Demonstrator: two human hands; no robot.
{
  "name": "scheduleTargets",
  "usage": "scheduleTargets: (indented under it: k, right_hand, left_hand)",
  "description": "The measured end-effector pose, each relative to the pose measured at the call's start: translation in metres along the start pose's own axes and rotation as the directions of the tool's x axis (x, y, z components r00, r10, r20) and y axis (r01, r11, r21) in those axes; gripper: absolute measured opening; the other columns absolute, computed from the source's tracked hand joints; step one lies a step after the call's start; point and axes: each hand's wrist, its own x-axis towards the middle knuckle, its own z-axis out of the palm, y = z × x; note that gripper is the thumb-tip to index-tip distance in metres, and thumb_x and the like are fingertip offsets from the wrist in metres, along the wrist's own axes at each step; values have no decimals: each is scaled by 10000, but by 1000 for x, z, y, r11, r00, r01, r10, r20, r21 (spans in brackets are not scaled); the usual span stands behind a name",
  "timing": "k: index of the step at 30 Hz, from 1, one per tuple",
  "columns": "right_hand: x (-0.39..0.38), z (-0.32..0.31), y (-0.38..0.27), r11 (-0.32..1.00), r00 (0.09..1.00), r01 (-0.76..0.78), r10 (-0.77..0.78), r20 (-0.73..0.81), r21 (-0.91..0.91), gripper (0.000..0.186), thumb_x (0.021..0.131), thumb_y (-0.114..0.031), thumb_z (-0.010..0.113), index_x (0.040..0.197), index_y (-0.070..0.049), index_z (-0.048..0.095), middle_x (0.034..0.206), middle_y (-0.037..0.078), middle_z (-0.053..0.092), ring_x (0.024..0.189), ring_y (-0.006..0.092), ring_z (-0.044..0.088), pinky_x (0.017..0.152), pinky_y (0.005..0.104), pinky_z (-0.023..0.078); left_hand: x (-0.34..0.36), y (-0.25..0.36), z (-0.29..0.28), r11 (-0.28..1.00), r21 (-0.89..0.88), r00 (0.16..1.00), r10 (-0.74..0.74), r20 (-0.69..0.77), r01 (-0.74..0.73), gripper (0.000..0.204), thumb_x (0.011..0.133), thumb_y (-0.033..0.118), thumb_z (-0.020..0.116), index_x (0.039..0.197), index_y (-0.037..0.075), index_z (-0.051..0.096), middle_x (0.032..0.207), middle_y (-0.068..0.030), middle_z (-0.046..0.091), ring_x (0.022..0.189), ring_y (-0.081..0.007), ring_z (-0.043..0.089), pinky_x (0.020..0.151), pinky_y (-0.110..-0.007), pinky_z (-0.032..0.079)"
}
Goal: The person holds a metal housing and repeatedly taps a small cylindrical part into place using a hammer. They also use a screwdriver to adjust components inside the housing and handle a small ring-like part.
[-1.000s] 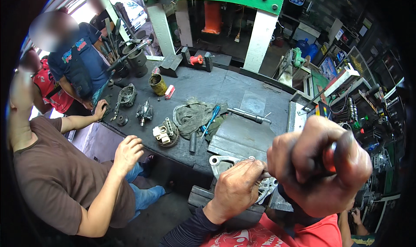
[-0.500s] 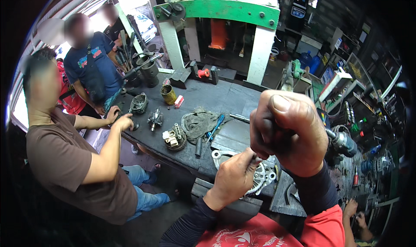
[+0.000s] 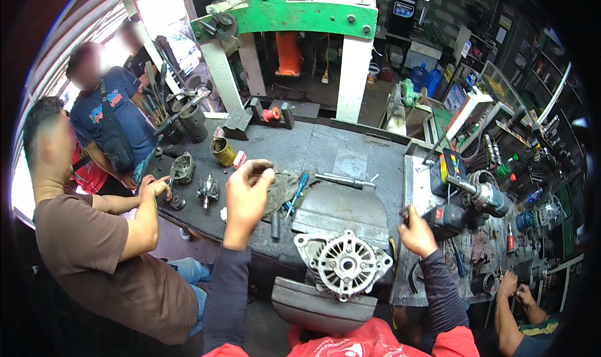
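Dark workbench [image 3: 313,145] spans the middle. Left hand [image 3: 246,201] half-curled, nothing visible in it, blocking part of the rag [image 3: 287,186]. Right hand [image 3: 418,235] bunched near the drill [image 3: 489,200]; I can't tell its contents. Metal housing [image 3: 339,264] sits at the vise [image 3: 341,206], hands now apart, uncovering it since earlier.

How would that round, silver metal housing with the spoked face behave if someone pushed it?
The round, silver metal housing would probably feel stiff, given its solid-looking metal spokes. It likely wouldn't roll, as it appears seated in the grey metal vise; even loose, its projecting ears should hinder rolling.
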Motion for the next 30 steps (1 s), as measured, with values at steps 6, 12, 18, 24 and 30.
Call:
scheduleTargets:
  k: [6, 12, 18, 24, 30]
  right_hand:
    - [39, 77, 76, 961, 981, 171, -186, -51, -219, 592, 786, 15, 651, 1364, -11, 529, 1170, 264, 631, 1082, 465, 626, 947, 524, 513]
    - [3, 69, 71, 934, 965, 129, -195, -174, -334, 631, 804, -38, 701, 1419, -73, 560, 1276, 251, 550, 1180, 437, 560, 1010, 503, 465]
    - [-52, 51, 67, 977, 978, 103, -134, -161, -189, 546, 830, -101, 727, 1362, -52, 611, 1208, 244, 578, 1134, 455, 587, 982, 505, 493]
    - [-61, 61, 51, 976, 992, 89, -105, -72, -197, 499, 826, -130, 738, 1315, -80, 653, 1176, 237, 593, 1108, 437, 606, 962, 508, 503]
    - [-84, 58, 58, 985, 966, 152, -166, -197, -83, 470, 830, -142, 760, 1286, -77, 668, 1199, 241, 600, 1112, 440, 612, 969, 495, 504]
  left_hand:
    - [106, -174, -21, 614, 736, 954, -254, -160, 287, 261, 856, 148, 766, 1065, -8, 783, 1118, -293, 738, 1095, -398, 725, 950, -460, 569]
    - [136, -247, -4, 398, 823, 879, -418, -231, 406, 422, 876, 297, 789, 1096, -61, 753, 1159, -305, 723, 1126, -429, 708, 970, -482, 560]
    - [148, -246, 9, 468, 809, 896, -416, -154, 356, 441, 833, 367, 822, 1028, -27, 785, 1112, -260, 755, 1091, -411, 726, 946, -454, 569]
    - [134, -228, 33, 455, 809, 886, -433, -164, 372, 437, 778, 355, 910, 1059, 38, 800, 1152, -228, 756, 1101, -382, 727, 950, -453, 567]
    - [140, -189, 7, 575, 693, 877, -444, -183, 435, 495, 714, 395, 965, 1002, 19, 821, 976, -199, 793, 931, -326, 768, 871, -405, 578]
